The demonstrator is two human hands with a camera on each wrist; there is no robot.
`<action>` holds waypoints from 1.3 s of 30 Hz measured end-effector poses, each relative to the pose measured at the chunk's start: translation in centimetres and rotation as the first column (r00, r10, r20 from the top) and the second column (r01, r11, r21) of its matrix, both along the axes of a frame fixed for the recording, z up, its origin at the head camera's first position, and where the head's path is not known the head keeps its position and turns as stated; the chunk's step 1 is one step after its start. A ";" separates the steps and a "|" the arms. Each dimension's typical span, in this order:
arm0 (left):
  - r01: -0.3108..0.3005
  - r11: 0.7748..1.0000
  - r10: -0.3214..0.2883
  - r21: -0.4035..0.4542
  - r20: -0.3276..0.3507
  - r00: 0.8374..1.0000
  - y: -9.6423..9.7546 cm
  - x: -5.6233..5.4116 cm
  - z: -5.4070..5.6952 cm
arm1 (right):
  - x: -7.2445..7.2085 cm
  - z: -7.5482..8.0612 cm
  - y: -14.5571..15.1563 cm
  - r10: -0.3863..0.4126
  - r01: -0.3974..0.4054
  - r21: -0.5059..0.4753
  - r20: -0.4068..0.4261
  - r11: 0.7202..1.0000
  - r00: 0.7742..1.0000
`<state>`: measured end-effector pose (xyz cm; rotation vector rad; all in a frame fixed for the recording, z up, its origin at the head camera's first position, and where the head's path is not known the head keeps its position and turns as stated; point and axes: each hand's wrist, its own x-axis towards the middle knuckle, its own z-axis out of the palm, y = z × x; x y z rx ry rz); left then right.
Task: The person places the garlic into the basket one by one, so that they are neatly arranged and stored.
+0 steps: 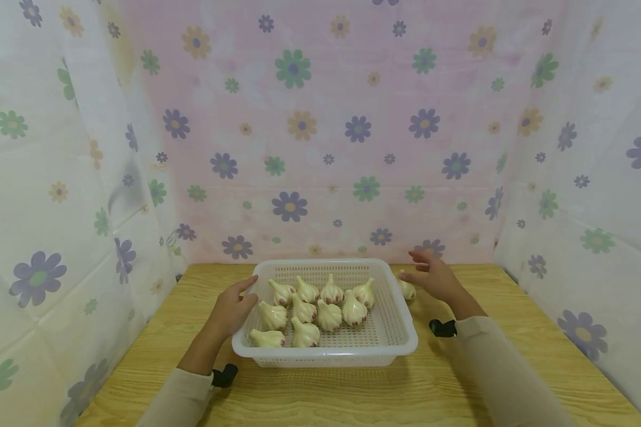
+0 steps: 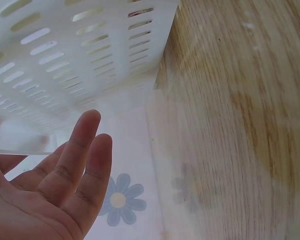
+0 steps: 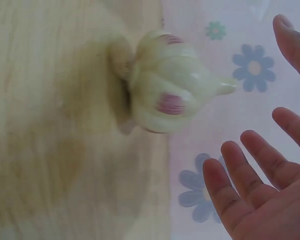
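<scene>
A white plastic basket (image 1: 324,351) with slotted walls stands on the table and holds several garlic bulbs (image 1: 329,315). At its left rim my left hand (image 1: 236,308) grips the edge, thumb and index finger at the rim. In the left wrist view, the other fingers (image 2: 94,155) extend below the rim outside the slotted wall. My right hand (image 1: 439,283) hovers beyond the basket's right side, fingers spread and holding nothing. Close by it, one garlic bulb (image 3: 165,82) rests on the table, apart from the fingers in the right wrist view and partly hidden by the hand in the head view.
The wood-grain table (image 1: 320,400) runs back to a pink flowered curtain (image 1: 326,148). White flowered curtains (image 1: 587,196) enclose both sides. A dark wrist device (image 1: 442,328) sits by the right cuff, and another wrist device (image 1: 225,376) by the left.
</scene>
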<state>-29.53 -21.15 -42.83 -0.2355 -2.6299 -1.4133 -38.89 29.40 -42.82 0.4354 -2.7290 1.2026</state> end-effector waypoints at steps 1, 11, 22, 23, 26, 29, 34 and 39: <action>0.002 1.000 -0.002 0.006 0.000 1.000 0.0 0.0 0.0 | -0.1 -0.4 0.0 -0.006 0.006 -0.007 0.009 1.000 1.000; 0.002 1.000 -0.002 0.017 0.003 1.000 0.0 0.0 -0.1 | -0.8 -3.4 0.1 -0.006 0.004 0.019 0.096 1.000 0.995; 0.000 1.000 0.000 0.003 0.001 1.000 0.1 0.1 -0.1 | -1.1 -4.1 -0.4 -0.011 0.008 0.049 0.074 0.999 0.997; 0.002 1.000 -0.002 0.001 0.000 1.000 0.1 0.0 -0.1 | -1.1 -4.1 -0.4 -0.010 0.007 0.048 0.073 0.999 0.997; 0.000 1.000 0.000 0.003 0.000 1.000 0.1 0.0 0.0 | -1.2 -4.1 -0.5 -0.006 0.003 0.037 0.069 0.999 0.998; 0.000 1.000 0.000 0.007 -0.003 1.000 0.1 0.0 0.0 | -1.2 -4.1 -0.6 -0.006 0.005 0.018 0.074 1.000 0.997; -0.009 1.000 0.009 -0.002 -0.008 1.000 0.1 0.1 0.1 | -1.1 -3.9 -0.7 -0.014 0.013 0.010 0.094 1.000 0.995; -0.007 1.000 0.007 0.004 -0.005 1.000 0.1 0.0 0.0 | -1.0 -3.4 -0.5 -0.051 0.046 0.055 0.100 0.997 0.994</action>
